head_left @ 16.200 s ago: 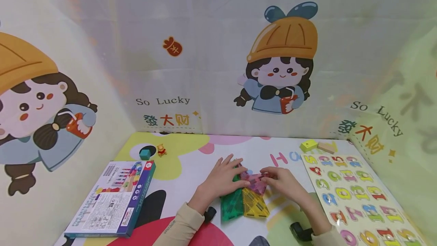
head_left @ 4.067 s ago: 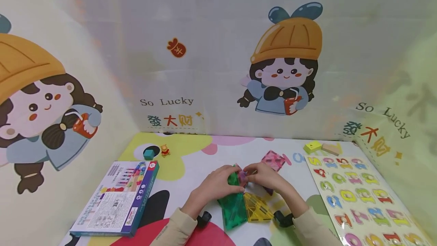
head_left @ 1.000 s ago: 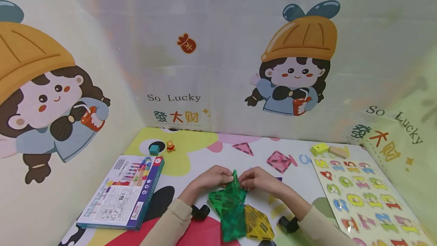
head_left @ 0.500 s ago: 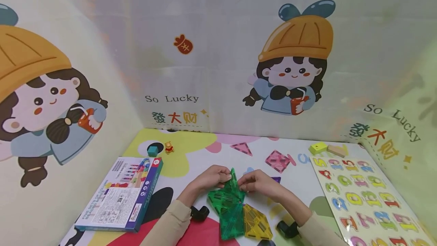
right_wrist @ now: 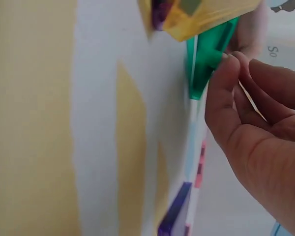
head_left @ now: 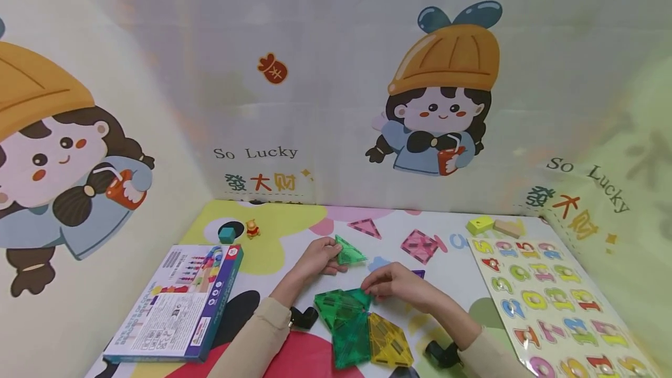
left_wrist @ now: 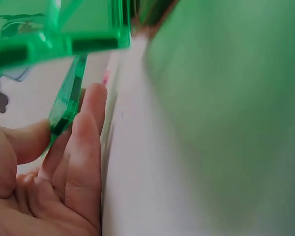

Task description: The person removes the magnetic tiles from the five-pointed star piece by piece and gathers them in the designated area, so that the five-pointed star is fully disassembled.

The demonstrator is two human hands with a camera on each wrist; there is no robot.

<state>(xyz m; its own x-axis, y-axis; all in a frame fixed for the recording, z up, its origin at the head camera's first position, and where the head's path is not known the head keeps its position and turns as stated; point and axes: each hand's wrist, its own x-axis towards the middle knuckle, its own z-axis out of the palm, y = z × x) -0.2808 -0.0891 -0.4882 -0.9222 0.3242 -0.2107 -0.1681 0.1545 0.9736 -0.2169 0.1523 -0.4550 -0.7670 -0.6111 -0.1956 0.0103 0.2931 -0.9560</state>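
Observation:
My left hand (head_left: 319, 258) pinches a green triangular magnetic tile (head_left: 349, 251) beyond the build; the left wrist view shows the tile (left_wrist: 66, 101) between thumb and fingers. Several joined green tiles (head_left: 350, 337) and a yellow tile section (head_left: 388, 340) form the build in front of me. At its far corner my right hand (head_left: 401, 286) holds the tip of a darker green tile (head_left: 359, 295). In the right wrist view, thumb and finger meet at that tile's (right_wrist: 201, 64) edge. A purple tile (head_left: 419, 273) is partly hidden behind the right hand.
A pink triangular tile (head_left: 368, 227) and a pink square tile (head_left: 420, 246) lie farther back. At left are a boxed toy (head_left: 175, 302), a teal cube (head_left: 227, 235) and a bear figurine (head_left: 252, 228). A number puzzle board (head_left: 556, 302) and wooden blocks (head_left: 480, 225) occupy the right.
Half a second ago the green triangle stood up from the build; my left hand has pulled it off, away and leftward. Since the earliest frames, pink tiles have moved from the build to the back.

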